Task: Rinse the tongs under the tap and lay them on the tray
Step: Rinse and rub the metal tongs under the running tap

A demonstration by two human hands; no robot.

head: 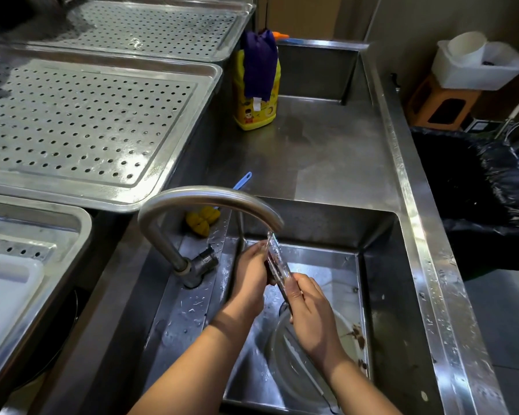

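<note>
The metal tongs (277, 266) are held slanted under the curved tap (210, 199), and water runs over them into the sink (378, 265). My left hand (250, 278) grips their upper part from the left side. My right hand (307, 307) holds the lower end, nearer to me. Most of the tongs are hidden by my fingers and the water. A perforated steel tray (192, 121) lies on the counter at the left, above the tap.
A dirty plate (351, 333) and a clear lid lie in the sink bottom. A yellow sponge brush (203, 221) sits behind the tap. A yellow detergent bottle (255, 112) with a purple cloth stands at the back. Other trays sit left; a black bin (477, 199) stands right.
</note>
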